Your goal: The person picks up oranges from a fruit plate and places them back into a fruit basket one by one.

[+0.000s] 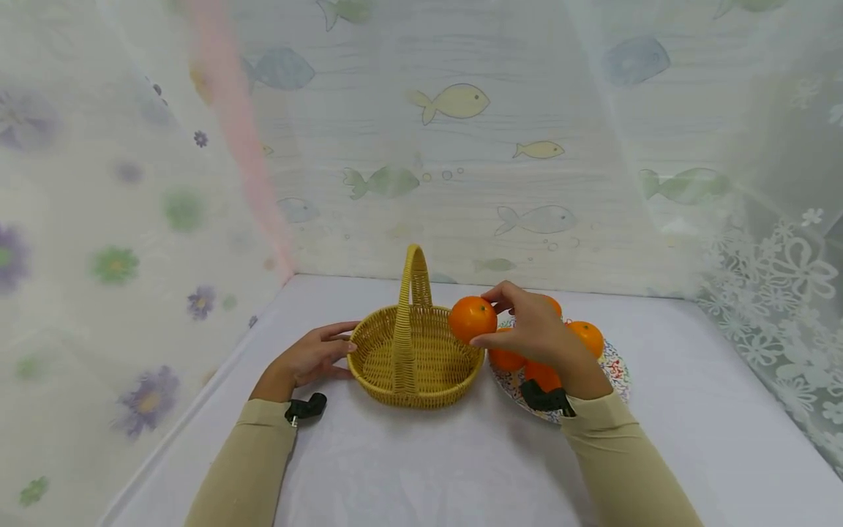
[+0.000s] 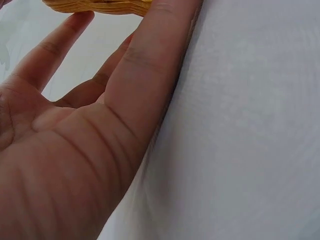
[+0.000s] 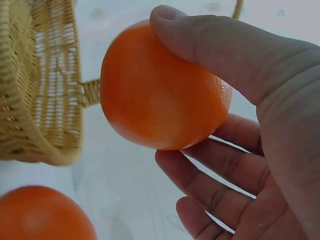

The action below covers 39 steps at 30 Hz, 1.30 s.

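Observation:
A yellow wicker basket (image 1: pixel 374 388) with a tall arched handle stands upright on the table. My left hand (image 1: pixel 320 353) touches its left rim with fingers fairly straight, and in the left wrist view a fingertip of that hand (image 2: pixel 75 150) meets the basket's edge (image 2: pixel 100 6). My right hand (image 1: pixel 536 329) pinches an orange (image 1: pixel 472 320) between thumb and fingers, above the basket's right rim. Close up, the right wrist view has the thumb over the held orange (image 3: pixel 160 95) and fingers beneath it. Behind the right hand, several oranges (image 1: pixel 585 337) lie on a patterned plate (image 1: pixel 617 373), partly hidden.
A white cloth covers the table (image 1: pixel 408 468). A fish-printed curtain (image 1: pixel 454 183) hangs along the back, with a flowered curtain (image 1: pixel 118 307) at the left and lacy fabric (image 1: pixel 784 307) at the right. Another orange (image 3: pixel 45 217) is low in the right wrist view.

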{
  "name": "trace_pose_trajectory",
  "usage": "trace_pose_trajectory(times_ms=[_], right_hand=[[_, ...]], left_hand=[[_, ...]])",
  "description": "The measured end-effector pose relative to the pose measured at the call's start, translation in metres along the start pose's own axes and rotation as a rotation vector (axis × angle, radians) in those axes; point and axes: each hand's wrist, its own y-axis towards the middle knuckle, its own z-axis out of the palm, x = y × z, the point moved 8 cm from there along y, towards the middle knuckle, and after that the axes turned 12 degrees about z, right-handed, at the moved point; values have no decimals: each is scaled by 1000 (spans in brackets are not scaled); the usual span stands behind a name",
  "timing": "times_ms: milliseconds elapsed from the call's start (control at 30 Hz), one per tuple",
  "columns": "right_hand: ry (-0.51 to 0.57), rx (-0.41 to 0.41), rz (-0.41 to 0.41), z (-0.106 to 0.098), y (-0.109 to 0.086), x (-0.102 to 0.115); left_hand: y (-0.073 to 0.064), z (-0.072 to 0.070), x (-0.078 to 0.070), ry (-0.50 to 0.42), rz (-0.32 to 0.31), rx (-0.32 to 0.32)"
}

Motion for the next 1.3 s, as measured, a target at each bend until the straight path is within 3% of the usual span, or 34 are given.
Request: trace_pose_trajectory(times_ms=[233, 967, 1300], right_hand=[[15, 69, -53, 17, -1, 9], [-63, 164, -117, 72, 1, 17], [-90, 203, -81, 91, 2, 10]], left_hand=[[1, -1, 0, 10, -10, -7], [0, -3, -1, 24, -20, -29], [0, -5, 2, 18, -28, -34]])
